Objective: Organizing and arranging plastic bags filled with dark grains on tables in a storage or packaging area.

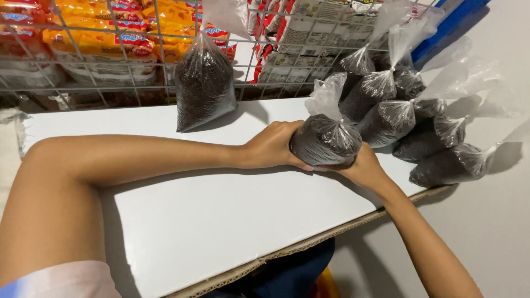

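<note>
Left hand (273, 146) and right hand (361, 168) both wrapped tight round one clear bag of dark grains (326, 138), held just above the white board (221, 215), right of centre. Risky: squeezing too hard could burst the thin plastic; could also nudge the stacked bags (419, 121) just right off the edge

Bright, even light fell from above, leaving soft shadows beneath the arms on the white cardboard counter (221, 221). Glare glinted on the clear plastic bags of dark grains (419, 110); edges bowed slightly.
</note>
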